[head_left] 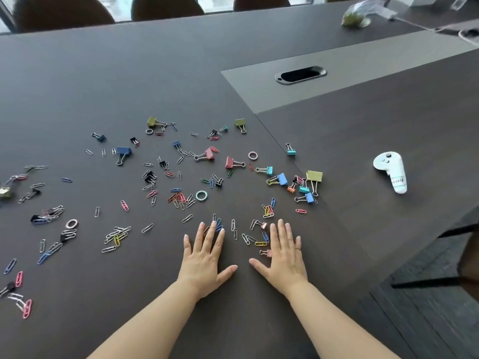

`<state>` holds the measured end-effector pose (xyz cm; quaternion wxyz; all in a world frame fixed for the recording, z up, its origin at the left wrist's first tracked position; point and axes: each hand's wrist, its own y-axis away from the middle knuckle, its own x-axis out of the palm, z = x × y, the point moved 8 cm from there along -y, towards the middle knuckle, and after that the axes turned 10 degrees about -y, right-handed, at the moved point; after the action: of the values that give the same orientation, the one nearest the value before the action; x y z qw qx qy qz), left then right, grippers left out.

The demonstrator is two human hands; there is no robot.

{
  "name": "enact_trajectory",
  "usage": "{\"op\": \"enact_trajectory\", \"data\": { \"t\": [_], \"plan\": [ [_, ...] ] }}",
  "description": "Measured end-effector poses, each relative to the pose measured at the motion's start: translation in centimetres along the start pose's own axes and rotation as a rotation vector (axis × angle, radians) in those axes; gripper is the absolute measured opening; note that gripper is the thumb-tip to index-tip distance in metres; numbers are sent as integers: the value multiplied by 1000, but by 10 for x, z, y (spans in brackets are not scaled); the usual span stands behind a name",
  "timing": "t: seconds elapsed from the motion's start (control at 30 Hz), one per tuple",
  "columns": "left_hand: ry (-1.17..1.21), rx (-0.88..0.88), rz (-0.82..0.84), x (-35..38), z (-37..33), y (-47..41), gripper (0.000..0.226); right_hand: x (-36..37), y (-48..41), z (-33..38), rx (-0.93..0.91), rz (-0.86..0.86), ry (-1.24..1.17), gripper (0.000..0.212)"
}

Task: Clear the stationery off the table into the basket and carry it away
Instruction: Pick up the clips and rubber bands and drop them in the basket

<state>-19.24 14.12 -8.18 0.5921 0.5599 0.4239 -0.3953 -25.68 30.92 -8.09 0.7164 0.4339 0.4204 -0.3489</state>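
Several coloured paper clips, binder clips and small rings lie scattered over the dark table (181, 73). Among them are a blue binder clip (124, 152), a red binder clip (230, 162), a yellow binder clip (314, 175) and a teal ring (201, 195). My left hand (204, 255) lies flat on the table, palm down, fingers apart, its fingertips touching a few paper clips (218, 224). Beside it, my right hand (283, 252) also rests flat and spread, next to more paper clips (256, 240). Neither hand holds anything. No basket is in view.
A white hand controller (391, 171) lies on the table to the right. A grey panel with a cable slot (300, 74) sits further back. A plastic bag (357, 15) lies at the far right. Chairs (166, 7) stand along the far edge; the table's edge runs at the right.
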Motion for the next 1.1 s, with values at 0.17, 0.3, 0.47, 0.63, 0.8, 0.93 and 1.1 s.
{"op": "enact_trajectory", "data": {
  "t": [0.17, 0.3, 0.47, 0.63, 0.8, 0.93, 1.1],
  "plan": [
    [-21, -92, 9, -11, 6, -35, 100, -26, -34, -34, 163, -71, -24, 118],
    [30, -245, 15, -22, 16, -66, 107, -56, -72, -62, 172, -84, 21, 124],
    [27, -306, 14, -36, 2, -107, 96, -83, -122, -92, 176, -92, -33, 126],
    [17, -360, 7, -41, 4, -126, 91, -92, -161, -86, 26, -77, -84, 120],
    [23, -408, 18, -51, 14, -148, 98, -95, -172, -56, -280, -61, -156, 100],
    [-18, -284, -28, -64, 12, -169, 89, -97, -180, -54, -323, -127, -167, 93],
    [-81, -155, 8, -76, 5, -206, 81, -103, -193, -48, -337, -260, -115, 71]
  ]
}}
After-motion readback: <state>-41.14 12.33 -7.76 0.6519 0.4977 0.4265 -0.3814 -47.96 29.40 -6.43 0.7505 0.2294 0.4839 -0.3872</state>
